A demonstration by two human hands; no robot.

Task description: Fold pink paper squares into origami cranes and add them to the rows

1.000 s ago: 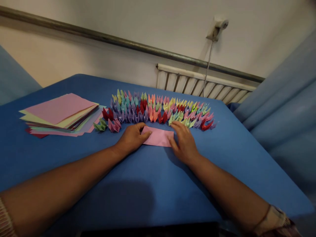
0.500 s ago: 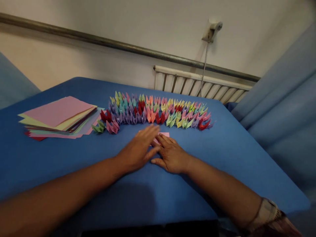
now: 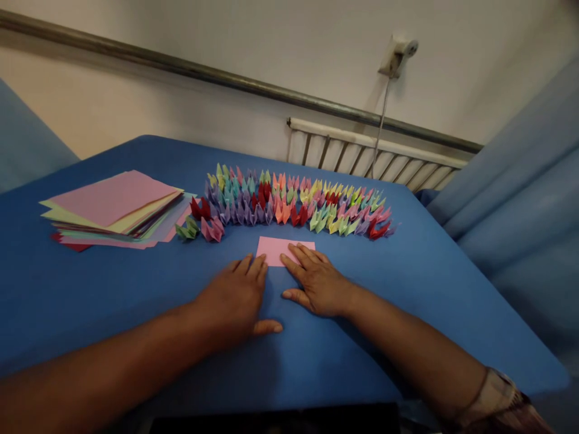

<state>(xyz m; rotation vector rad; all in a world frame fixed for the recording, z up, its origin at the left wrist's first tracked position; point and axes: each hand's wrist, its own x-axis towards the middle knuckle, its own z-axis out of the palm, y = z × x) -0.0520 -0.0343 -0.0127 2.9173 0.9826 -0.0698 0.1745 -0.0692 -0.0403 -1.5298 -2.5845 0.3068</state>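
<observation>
A pink paper rectangle [image 3: 274,249] lies flat on the blue table in front of me. My right hand [image 3: 319,280] rests with spread fingers on its right half, covering the lower right part. At the sheet's lower left corner are the fingertips of my left hand [image 3: 235,298], which is open, palm down, with the thumb stretched to the right. Just beyond the paper stand several rows of folded paper cranes [image 3: 283,210] in many colours.
On the left lies a stack of coloured paper sheets [image 3: 113,202]. Behind the blue table [image 3: 362,349] are a wall with a metal rail [image 3: 226,83] and a radiator [image 3: 375,147]. A blue curtain [image 3: 525,199] hangs along the right side.
My left hand has moved back and left, off the middle of the pink paper to its lower left corner. More of the paper shows. The right hand stays on the sheet.
</observation>
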